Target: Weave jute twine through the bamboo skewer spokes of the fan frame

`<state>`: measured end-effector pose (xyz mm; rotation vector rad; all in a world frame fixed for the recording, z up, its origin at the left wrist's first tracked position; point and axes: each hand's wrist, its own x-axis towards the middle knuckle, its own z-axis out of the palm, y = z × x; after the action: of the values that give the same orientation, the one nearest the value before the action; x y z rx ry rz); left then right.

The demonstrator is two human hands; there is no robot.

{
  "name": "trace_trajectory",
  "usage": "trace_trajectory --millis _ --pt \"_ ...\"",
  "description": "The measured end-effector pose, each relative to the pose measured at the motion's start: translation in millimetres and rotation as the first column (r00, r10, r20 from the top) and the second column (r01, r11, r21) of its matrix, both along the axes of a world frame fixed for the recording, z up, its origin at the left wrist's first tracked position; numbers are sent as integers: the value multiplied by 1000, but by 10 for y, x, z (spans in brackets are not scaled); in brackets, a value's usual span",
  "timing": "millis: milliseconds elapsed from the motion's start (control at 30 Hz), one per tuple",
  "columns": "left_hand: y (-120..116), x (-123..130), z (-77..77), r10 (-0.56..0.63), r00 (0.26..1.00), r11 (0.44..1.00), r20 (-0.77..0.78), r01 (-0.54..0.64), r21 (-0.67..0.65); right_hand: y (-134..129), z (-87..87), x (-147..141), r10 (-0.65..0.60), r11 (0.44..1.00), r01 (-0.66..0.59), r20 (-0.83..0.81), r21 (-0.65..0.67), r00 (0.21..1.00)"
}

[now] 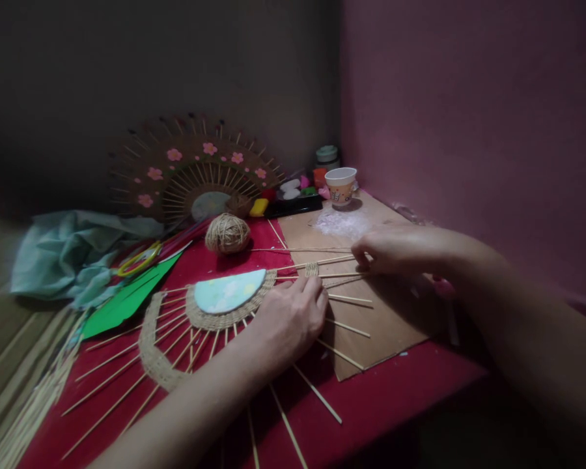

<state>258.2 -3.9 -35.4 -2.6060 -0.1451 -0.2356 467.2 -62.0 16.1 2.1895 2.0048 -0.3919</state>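
A half-round fan frame of thin sticks with woven twine bands [163, 365] lies flat, a light blue half-disc [229, 291] at its centre. My left hand [293, 309] rests on the right side of this frame, fingers bent and closed over the sticks beside a small woven patch [312, 269]. The fingertips are partly hidden. To the right, my right hand [378, 251] is closed in a pinch on the twine [303, 249], near the stick ends. That strand runs left to a ball of twine [227, 233].
Behind stands a finished-looking fan with pink flowers [209, 149]. A paper cup [340, 187] stands on the brown board [366, 352] by the wall. Green sheet [127, 299], yellow-handled scissors [139, 258] and pale cloth [68, 257] lie left, on or beside the red tabletop [400, 384].
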Motion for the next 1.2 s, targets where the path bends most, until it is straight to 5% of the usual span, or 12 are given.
trace_trajectory --millis 300,533,667,833,967,1200 --pt "3 -1 3 -8 1000 1000 1 8 1 7 13 71 60 995 -68 -105 -71 993" --pt "-1 4 6 4 1000 1000 -17 -4 -15 13 -63 22 -183 983 180 -165 -33 969" --pt "7 -1 -18 -2 1000 1000 4 2 -14 122 -172 121 -62 980 77 -86 182 994" --pt "3 -6 -25 5 1000 1000 3 -5 -19 245 -255 171 95 913 -106 48 394 994" --pt "3 -8 -27 -10 1000 1000 19 10 -24 231 -235 49 67 865 -95 73 492 995" --pt "22 -24 -49 41 998 976 51 -29 -217 194 -119 -228 -76 897 -2 159 442 984"
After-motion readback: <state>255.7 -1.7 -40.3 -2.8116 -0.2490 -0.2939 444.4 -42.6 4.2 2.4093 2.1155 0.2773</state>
